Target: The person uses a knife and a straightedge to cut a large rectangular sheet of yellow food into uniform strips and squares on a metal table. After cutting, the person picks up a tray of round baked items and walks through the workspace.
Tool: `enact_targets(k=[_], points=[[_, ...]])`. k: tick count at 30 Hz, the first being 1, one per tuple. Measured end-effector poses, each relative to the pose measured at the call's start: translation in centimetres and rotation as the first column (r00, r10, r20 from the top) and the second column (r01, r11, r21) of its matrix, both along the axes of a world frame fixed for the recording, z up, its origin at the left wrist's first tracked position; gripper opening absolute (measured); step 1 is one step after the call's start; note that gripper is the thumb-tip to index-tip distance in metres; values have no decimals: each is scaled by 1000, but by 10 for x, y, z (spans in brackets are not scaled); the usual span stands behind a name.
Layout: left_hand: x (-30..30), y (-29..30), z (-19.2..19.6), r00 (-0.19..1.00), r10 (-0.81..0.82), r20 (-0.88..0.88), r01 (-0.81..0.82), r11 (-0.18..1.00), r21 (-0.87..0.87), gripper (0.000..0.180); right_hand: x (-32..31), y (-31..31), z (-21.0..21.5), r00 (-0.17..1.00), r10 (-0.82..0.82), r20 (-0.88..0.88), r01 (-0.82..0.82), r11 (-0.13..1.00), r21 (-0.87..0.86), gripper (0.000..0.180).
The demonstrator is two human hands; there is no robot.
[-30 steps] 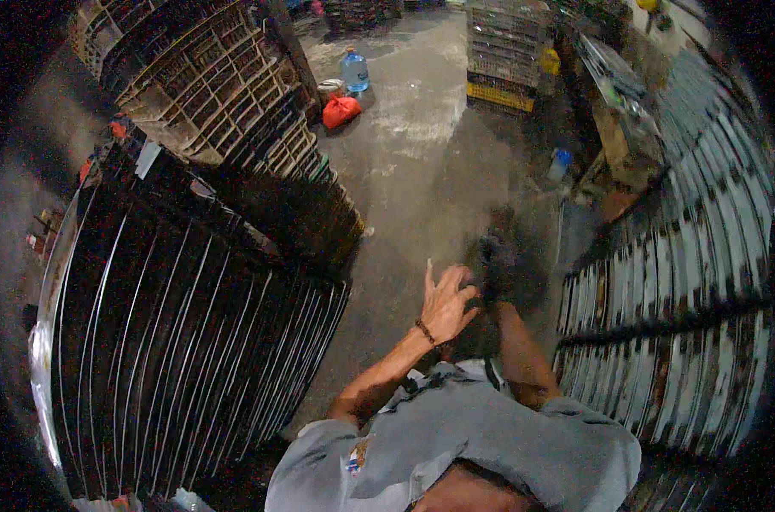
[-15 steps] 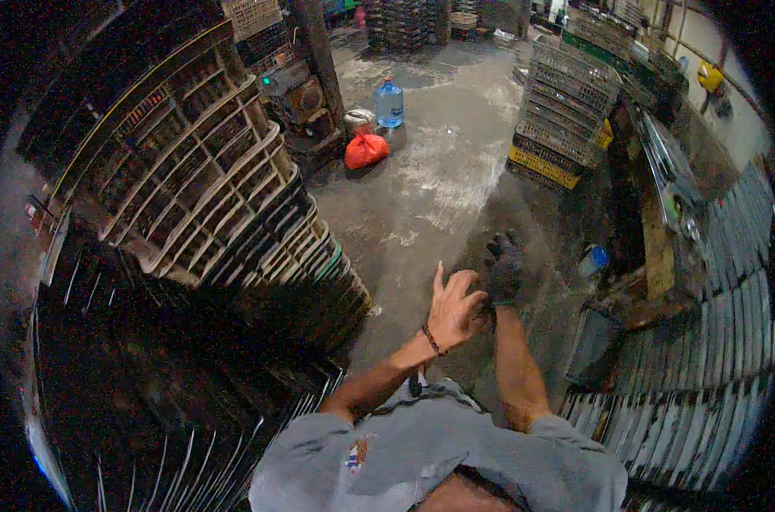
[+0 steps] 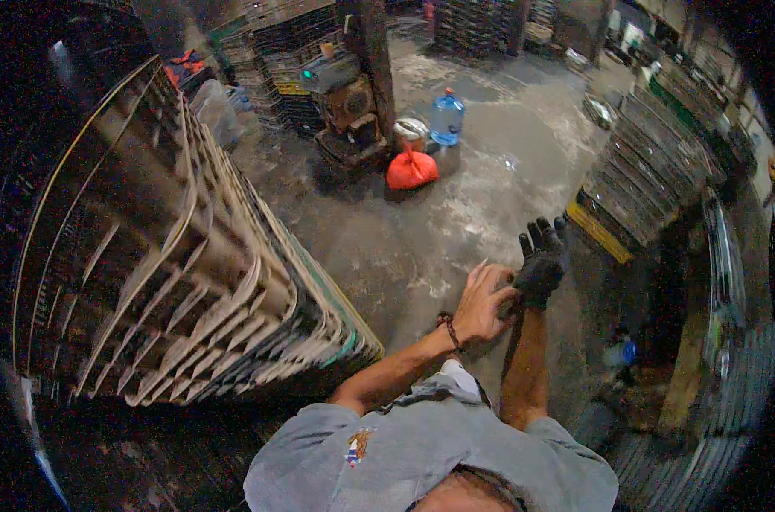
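Observation:
My right hand (image 3: 541, 269) wears a dark work glove, with its fingers stretched out and spread, pointing away from me. My bare left hand (image 3: 486, 300), with a beaded bracelet (image 3: 452, 333) at the wrist, has its fingers bent round the thumb side of the glove. The glove's thumb is partly hidden behind those fingers. Neither hand carries any other thing that I can see. Both are held out in front of my body above the grey floor (image 3: 379, 264).
A tall stack of dirty crates (image 3: 259, 273) stands close on my left. More stacked crates (image 3: 652, 171) with a yellow one (image 3: 601, 232) are at right. Ahead are a red plastic bag (image 3: 412, 171), a blue water jug (image 3: 447, 119) and a dark machine (image 3: 347, 115). Ribbed pieces lie lower right.
My view has turned left, so the bag, jug and right-hand crates sit further right. My left fingers have moved in closer on the glove, and the gloved fingers show more spread.

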State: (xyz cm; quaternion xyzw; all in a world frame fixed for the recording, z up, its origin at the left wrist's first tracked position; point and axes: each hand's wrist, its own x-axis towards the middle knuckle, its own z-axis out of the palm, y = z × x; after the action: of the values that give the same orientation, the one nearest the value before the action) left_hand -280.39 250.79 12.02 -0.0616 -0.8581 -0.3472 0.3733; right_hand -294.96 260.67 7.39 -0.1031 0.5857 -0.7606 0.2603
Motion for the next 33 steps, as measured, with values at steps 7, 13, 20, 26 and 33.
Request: enact_targets(k=[7, 13, 20, 26, 33], points=[[-116, -133, 39, 987, 146, -71, -149, 988, -30, 21, -134, -177, 10, 985, 161, -64, -160, 987, 24, 42], [-155, -246, 7, 923, 378, 68, -373, 925, -71, 24, -169, -386, 60, 763, 457, -456, -521, 854, -15, 39], [-176, -399, -52, 755, 625, 198, -586, 779, -224, 27, -179, -545, 46, 250, 845, -472, -718, 489, 495, 45], [-184, -605, -94, 743, 567, 356, -590, 806, -54, 26, -281, -660, -19, 503, 747, -436, -368, 641, 673, 44], [-188, -804, -122, 635, 599, 489, -642, 761, -99, 25, -389, -741, -123, 812, 540, -223, -309, 721, 620, 33]])
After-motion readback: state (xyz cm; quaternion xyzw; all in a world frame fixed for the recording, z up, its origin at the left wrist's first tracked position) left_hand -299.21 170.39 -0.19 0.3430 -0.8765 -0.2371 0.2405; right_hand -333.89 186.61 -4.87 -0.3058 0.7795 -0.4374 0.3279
